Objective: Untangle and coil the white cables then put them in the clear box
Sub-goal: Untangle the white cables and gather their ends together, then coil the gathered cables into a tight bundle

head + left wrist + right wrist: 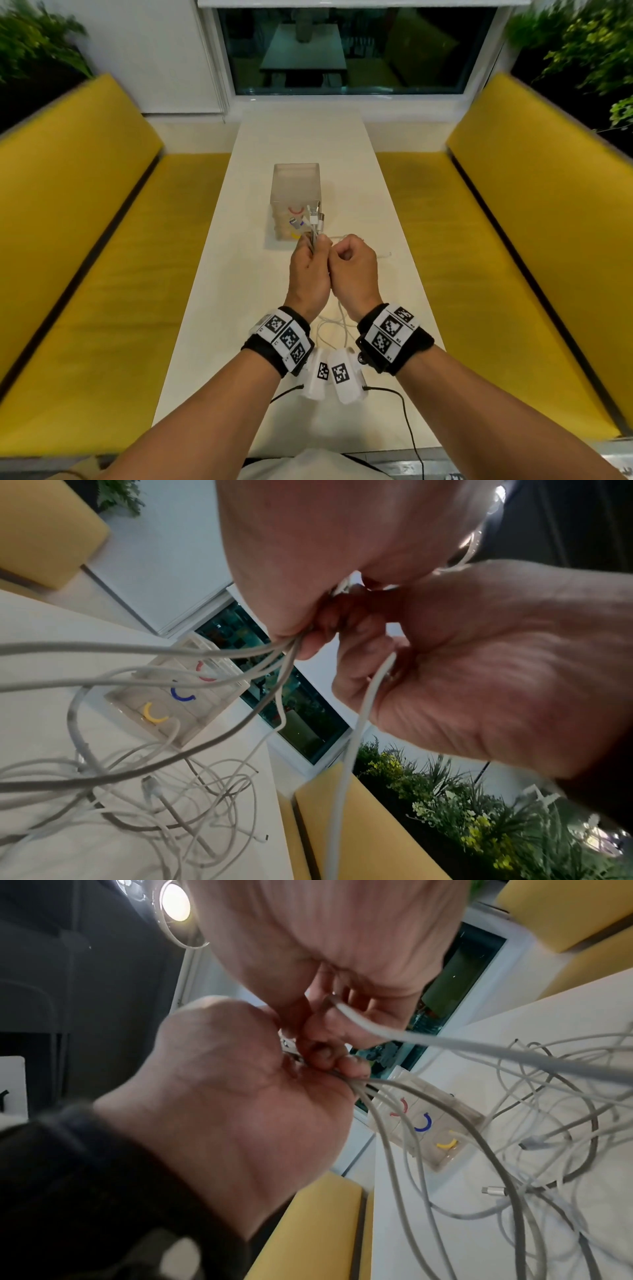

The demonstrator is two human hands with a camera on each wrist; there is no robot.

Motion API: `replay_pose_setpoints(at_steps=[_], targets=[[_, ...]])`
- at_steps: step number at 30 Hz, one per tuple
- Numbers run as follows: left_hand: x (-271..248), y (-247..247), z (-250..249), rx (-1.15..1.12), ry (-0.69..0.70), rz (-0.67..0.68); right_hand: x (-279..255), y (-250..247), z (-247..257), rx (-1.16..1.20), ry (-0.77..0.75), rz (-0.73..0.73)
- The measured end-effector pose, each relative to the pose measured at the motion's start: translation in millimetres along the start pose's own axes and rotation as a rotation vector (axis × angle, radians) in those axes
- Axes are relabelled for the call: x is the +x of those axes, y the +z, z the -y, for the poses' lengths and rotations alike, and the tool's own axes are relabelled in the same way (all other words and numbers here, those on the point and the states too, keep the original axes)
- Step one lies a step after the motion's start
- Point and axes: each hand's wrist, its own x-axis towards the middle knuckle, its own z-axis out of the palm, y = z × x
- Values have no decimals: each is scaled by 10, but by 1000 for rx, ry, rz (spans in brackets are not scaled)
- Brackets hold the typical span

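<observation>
Loose cables (192,802): tangled on the table (239,308) low in the frame, under my wrists
Left hand (308,270): centre frame, fingers curled round a bundle of cables (313,222), plug ends sticking up past my knuckles
Right hand (352,267): touching my left, fist curled round one cable (411,1037) that runs off to the pile
Box (296,195): just above my hands, upright on the table, with red, blue and yellow arcs on its front

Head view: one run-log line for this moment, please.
left hand grips white cables | right hand pinches one cable | clear box holds no cable | rest tangled on table
</observation>
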Motion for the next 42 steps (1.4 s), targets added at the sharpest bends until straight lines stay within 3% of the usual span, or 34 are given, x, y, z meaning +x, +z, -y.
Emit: replay_pose_setpoints(at_steps=[5,9,15,20,25,31,35,39,42], targets=[[23,-37,-75,-20,-23,-71,-53,-73,43,112,-30,164],[76,-111,-112,35,-6,-133,-94,-145,-68,110,127,418],[71,-199,-139,-77,24,-45,-108,-324,-617,-149,143,473],[176,-397,-311,-231,-27,-163,-56,-617,-956,-289,272,498],[358,-619,-481,-291,31,-260,-9,-844,-1190,-433,234,486],[384,-632,-694,-313,108,-274,167,-884,-1051,-667,182,393],[401,-720,-828,-328,150,-278,288,-1057,-953,-909,190,230],[382,-762,-806,-353,126,-270,457,-1279,-877,-848,153,12],[342,-711,-708,-363,89,-229,510,-1248,-802,-915,141,124]])
